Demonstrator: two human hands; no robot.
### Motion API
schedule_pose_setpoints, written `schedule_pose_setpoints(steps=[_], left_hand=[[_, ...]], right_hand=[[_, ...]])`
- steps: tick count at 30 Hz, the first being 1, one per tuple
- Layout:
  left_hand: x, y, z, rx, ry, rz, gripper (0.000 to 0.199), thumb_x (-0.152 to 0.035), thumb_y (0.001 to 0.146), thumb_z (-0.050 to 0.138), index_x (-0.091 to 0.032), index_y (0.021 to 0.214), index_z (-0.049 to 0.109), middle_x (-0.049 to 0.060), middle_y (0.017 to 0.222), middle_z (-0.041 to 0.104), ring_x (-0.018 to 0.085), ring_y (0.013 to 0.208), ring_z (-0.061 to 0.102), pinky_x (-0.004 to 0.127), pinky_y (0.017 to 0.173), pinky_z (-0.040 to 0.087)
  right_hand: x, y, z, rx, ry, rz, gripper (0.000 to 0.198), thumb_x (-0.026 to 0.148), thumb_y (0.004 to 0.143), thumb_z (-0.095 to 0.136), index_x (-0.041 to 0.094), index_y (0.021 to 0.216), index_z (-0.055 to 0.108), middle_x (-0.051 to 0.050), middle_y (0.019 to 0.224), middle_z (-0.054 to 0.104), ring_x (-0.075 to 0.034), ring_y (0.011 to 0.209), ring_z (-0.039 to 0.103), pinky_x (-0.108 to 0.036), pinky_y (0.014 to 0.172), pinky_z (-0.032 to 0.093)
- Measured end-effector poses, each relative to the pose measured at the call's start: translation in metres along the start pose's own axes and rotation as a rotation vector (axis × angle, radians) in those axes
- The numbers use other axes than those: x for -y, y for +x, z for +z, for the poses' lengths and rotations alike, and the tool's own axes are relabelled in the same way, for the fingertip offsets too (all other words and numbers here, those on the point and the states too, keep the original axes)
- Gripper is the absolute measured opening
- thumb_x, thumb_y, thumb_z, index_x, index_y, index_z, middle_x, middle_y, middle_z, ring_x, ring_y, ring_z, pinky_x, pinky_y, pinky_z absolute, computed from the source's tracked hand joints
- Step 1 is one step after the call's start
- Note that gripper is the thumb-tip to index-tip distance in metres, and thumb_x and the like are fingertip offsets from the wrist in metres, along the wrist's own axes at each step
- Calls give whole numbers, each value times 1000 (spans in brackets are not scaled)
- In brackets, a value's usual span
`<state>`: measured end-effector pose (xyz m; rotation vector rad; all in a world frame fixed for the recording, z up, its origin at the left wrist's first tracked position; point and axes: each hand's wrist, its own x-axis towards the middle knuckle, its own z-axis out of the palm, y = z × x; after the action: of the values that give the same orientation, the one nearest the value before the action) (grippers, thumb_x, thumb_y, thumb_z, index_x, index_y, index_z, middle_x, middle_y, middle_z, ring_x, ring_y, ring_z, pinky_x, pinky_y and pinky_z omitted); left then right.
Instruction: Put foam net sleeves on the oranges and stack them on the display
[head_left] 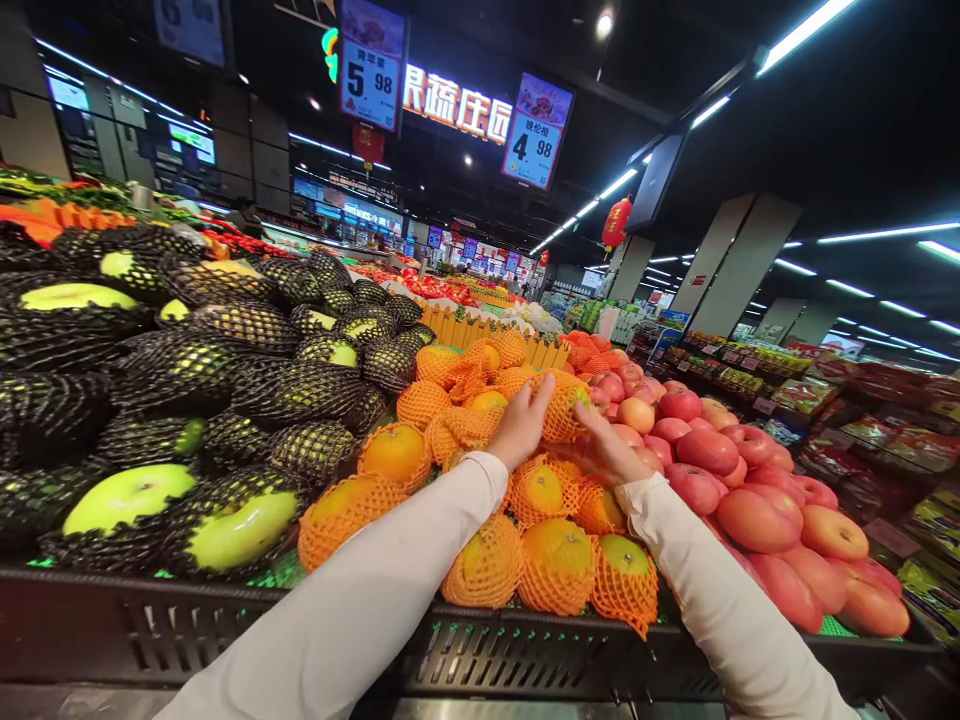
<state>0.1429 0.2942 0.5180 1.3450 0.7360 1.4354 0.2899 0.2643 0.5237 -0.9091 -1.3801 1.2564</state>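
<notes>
Over the middle of the fruit display, an orange (564,408) in an orange foam net sits between my two hands. My left hand (523,422) presses on its left side, fingers pointing up and forward. On the other side my right hand (611,448) touches its right edge; part of that hand's fingers is hard to make out against the fruit. More netted oranges (556,560) lie below and around the hands. Both forearms wear white sleeves and reach across the front of the display.
Green apples (244,530) in black nets are heaped on the left, and red apples (761,515) on the right. A black crate edge (510,660) runs along the front. Behind the oranges stands a small yellow fence (480,328). Packaged goods (885,410) fill shelves at right.
</notes>
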Motion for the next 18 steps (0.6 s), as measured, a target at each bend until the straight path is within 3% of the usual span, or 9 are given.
schedule_pose_setpoints(steps=[2, 5, 11, 15, 18], left_hand=[[-3, -2, -3, -20, 328, 94, 51, -60, 94, 43, -20, 121, 61, 19, 146, 55, 34, 142, 45, 45, 119, 29], [-11, -5, -6, -60, 694, 173, 40, -49, 100, 34, -21, 112, 60, 19, 126, 64, 34, 120, 61, 45, 105, 42], [-19, -3, -7, -42, 975, 7, 38, -40, 103, 28, -16, 118, 53, 21, 108, 70, 33, 102, 69, 40, 86, 48], [-16, -9, -2, 65, 1146, 4, 49, -45, 102, 30, -8, 122, 54, 26, 106, 71, 34, 101, 71, 40, 82, 51], [-14, -12, -1, 177, 1266, 75, 42, -38, 100, 38, -6, 119, 58, 25, 109, 70, 34, 100, 71, 39, 80, 53]], right_hand=[[-5, 0, 4, -24, -17, 7, 58, 59, 78, 72, 29, 125, 58, -3, 118, 70, -19, 116, 65, -36, 88, 61], [-8, 1, 7, -116, 1, 10, 61, 51, 74, 78, 31, 128, 56, -1, 124, 68, -20, 116, 65, -35, 85, 63], [11, 7, 3, -288, 125, -62, 69, 52, 63, 84, 24, 121, 60, -5, 122, 68, -24, 112, 66, -37, 84, 63], [33, 50, -8, -400, -36, -112, 63, 55, 67, 80, 23, 118, 60, -5, 113, 70, -20, 99, 69, -33, 78, 63], [43, 103, -21, -530, -220, -122, 59, 46, 62, 86, 20, 107, 61, -6, 98, 72, -17, 84, 68, -30, 69, 60]])
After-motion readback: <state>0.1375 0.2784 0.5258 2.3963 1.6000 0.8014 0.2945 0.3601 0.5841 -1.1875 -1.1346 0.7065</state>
